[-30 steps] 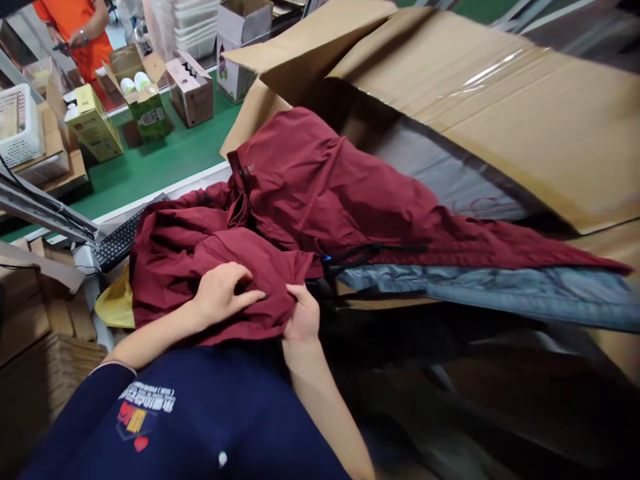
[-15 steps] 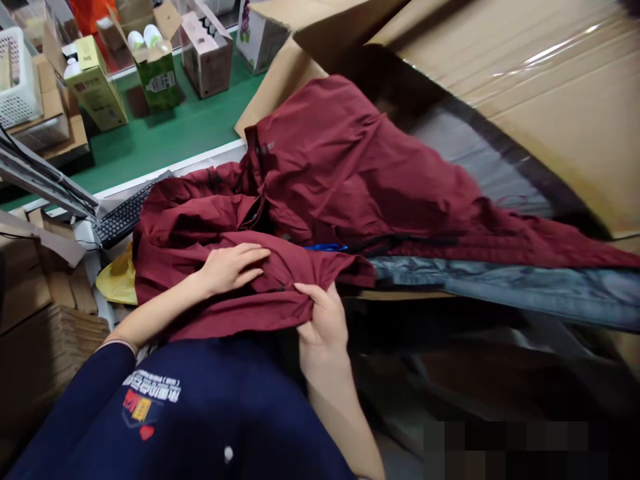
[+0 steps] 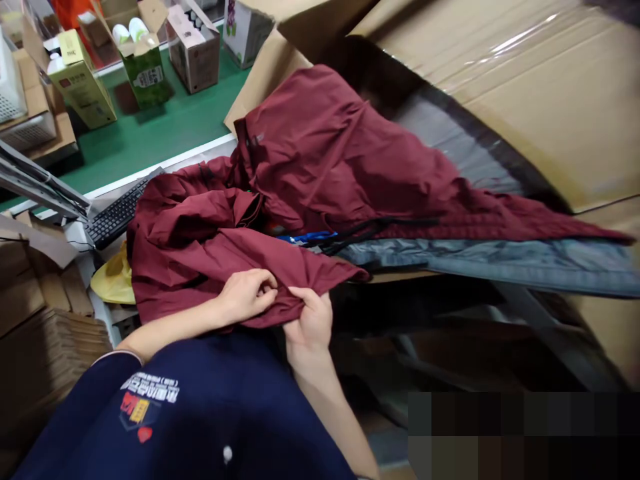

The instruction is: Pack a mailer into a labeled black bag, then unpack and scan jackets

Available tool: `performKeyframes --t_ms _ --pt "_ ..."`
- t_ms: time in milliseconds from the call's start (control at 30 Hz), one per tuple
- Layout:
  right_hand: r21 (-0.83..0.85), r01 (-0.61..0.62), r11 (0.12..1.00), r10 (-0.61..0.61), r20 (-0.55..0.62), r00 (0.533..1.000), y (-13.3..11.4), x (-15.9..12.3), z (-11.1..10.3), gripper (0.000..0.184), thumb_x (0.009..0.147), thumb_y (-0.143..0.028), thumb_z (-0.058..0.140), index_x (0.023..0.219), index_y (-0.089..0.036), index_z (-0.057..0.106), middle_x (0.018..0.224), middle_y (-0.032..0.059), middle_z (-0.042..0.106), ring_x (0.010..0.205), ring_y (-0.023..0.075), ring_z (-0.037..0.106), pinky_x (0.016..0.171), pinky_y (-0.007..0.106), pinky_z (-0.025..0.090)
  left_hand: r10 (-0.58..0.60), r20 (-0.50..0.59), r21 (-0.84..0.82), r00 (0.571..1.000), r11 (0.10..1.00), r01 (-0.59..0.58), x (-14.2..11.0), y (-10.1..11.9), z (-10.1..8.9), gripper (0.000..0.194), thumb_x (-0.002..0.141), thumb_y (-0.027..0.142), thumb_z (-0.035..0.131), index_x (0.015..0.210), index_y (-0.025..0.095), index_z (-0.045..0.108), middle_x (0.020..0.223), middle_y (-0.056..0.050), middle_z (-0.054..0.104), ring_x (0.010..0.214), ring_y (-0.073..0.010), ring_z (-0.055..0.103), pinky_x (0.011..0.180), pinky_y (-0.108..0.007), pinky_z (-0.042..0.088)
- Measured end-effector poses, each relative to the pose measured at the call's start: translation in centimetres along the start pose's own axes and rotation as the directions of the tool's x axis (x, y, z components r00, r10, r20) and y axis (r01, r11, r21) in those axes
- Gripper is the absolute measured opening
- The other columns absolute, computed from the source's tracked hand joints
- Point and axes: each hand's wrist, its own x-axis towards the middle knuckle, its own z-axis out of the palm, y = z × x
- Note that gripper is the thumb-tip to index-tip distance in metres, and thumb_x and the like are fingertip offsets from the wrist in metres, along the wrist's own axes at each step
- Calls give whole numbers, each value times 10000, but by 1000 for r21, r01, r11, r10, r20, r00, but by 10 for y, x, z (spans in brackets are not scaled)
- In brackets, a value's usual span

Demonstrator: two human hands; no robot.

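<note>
A maroon jacket (image 3: 310,160) with black trim lies spread across the work surface and the edge of a carton, and its grey-blue lining (image 3: 480,260) shows along the lower right side. My right hand (image 3: 310,317) grips the near edge of the maroon cloth between thumb and fingers. Close beside it, my left hand (image 3: 250,293) has its fingers curled in and pinches the same fold of the jacket. A small blue patch (image 3: 310,237) shows in the jacket's opening; what it is I cannot tell.
A large cardboard box (image 3: 510,87) stands open behind the jacket. At the left are a black keyboard (image 3: 120,210) and a yellow item (image 3: 114,277). Small product cartons (image 3: 145,77) stand on the green surface (image 3: 170,130) beyond. Stacked cardboard (image 3: 55,360) is at lower left.
My left hand has slid right and down toward my right hand, its fingers going from stretched out to curled on the cloth. The view has shifted slightly.
</note>
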Motion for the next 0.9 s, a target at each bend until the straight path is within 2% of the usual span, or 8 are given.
performKeyframes --t_ms 100,200,333,433,600,700,800,900 --pt "15 -44 999 44 -5 999 8 -6 -6 677 562 -193 723 1226 -277 622 1273 8 679 1102 239 688 1023 442 581 -89 49 -15 995 996 90 -9 -2 2 56 903 198 606 925 184 656 832 2 732 728 -143 672 702 -247 500" --pt "-44 -69 997 68 -22 997 14 -8 -18 719 575 -210 710 1281 -283 595 1318 25 661 1122 254 677 1022 461 577 -19 50 276 999 961 5 -18 -4 -2 129 969 228 528 978 176 645 947 -59 737 859 -194 693 748 -288 513" --pt "-203 31 979 -37 -25 999 21 -8 -38 792 588 -186 687 1360 -282 538 1395 45 617 1221 234 633 1157 449 467 52 140 604 989 787 -127 -18 -13 -13 213 1013 159 422 1047 137 631 980 -129 696 910 -250 686 759 -344 508" --pt "-295 66 953 -81 -39 996 25 -8 -56 809 582 -202 648 1379 -253 514 1412 76 601 1226 232 628 1190 458 418 -54 135 748 989 661 -66 -8 -27 -38 230 998 95 409 1034 110 636 986 -156 688 942 -276 675 759 -367 493" --pt "-316 -46 948 16 -97 995 35 -9 -81 801 537 -223 622 1333 -236 532 1324 78 651 1107 234 672 1083 434 517 -144 34 871 989 489 42 1 -48 -90 249 991 70 415 1036 87 660 1009 -165 699 966 -281 655 822 -392 479" --pt "-283 -106 953 91 -67 994 41 -9 -84 773 545 -232 599 1317 -244 544 1304 76 665 1096 243 678 1031 424 555 42 179 833 983 526 -174 7 -49 -85 262 1009 124 443 1147 129 667 1176 -146 692 1097 -268 633 990 -425 465" --pt "-240 -174 955 171 -32 985 44 -5 -84 792 534 -235 584 1324 -254 534 1316 70 663 1147 257 669 1006 417 574 214 383 674 899 600 -430 22 -53 -65 273 1015 204 493 1197 173 694 1191 -110 726 1111 -246 656 1093 -424 443" --pt "-335 -150 930 160 4 987 38 5 -90 781 570 -268 581 1348 -257 514 1318 76 664 1158 260 669 1005 429 572 178 383 552 907 743 -379 39 -62 -57 269 988 225 543 1168 186 740 1143 -79 768 1071 -234 700 979 -348 526"
